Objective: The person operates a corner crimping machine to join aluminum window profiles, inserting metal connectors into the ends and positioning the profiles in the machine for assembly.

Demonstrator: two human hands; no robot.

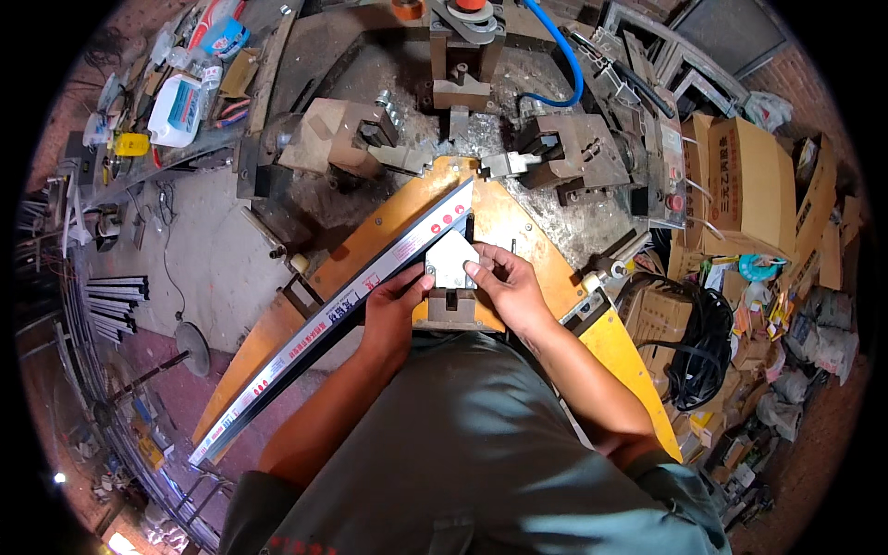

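Note:
A pale, square-cornered metal plate (451, 259) sits at the middle of the machine, close to my body. My left hand (396, 301) is closed at its left edge, thumb against it. From the other side my right hand (511, 289) grips it, thumb on the lower right corner and fingers behind. Whether the plate is loose or fixed to the machine, I cannot tell. A long metal profile (324, 319) with printed white film lies diagonally over the orange machine table (388, 227), its far end by the centre and its middle beside my left hand.
Beyond the plate stand a left clamp block (338, 139), a right clamp block (578, 153) and a central press head (462, 65). A blue hose (572, 69) curves behind. Bottles (176, 111) crowd a left bench; a cardboard box (745, 185) and black cable coil (708, 356) are right.

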